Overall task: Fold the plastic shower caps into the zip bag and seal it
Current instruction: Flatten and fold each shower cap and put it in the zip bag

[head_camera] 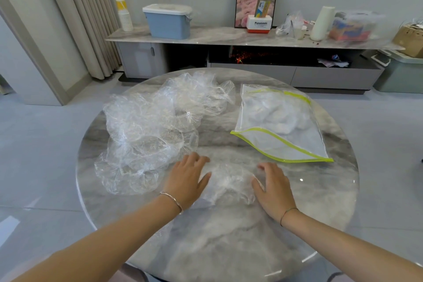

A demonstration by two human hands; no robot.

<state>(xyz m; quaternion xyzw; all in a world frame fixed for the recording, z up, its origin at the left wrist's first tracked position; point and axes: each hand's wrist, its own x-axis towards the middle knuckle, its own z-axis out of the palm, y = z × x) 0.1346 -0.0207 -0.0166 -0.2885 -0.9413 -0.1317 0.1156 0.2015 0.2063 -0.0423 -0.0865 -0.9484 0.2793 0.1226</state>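
1. A round gray marble table [217, 247] fills the middle of the view. Everything for the job lies on it.
2. A big heap of clear shower caps [155, 126] sits on the left half of the table. It is crinkly and loose. It runs from the far edge down toward the left hand.
3. The zip bag [279, 126] lies flat on the right half, well apart from the heap. Its long side runs from far to near, a bit slanted. Its yellow-green mouth is at the near end and gapes open toward the person. Some white crumpled plastic is inside, at the far end.
4. One shower cap [229, 183] lies squashed flat near the person, between the two hands.
5. The left hand [186, 182] lies palm down on the left edge of that cap. Its fingers are straight and a little spread, with the thumb out. It grips nothing.
6. The right hand [275, 191] lies palm down on the right edge, fingers straight, thumb touching the plastic.
7. A silver bracelet [172, 200] is on the left wrist.
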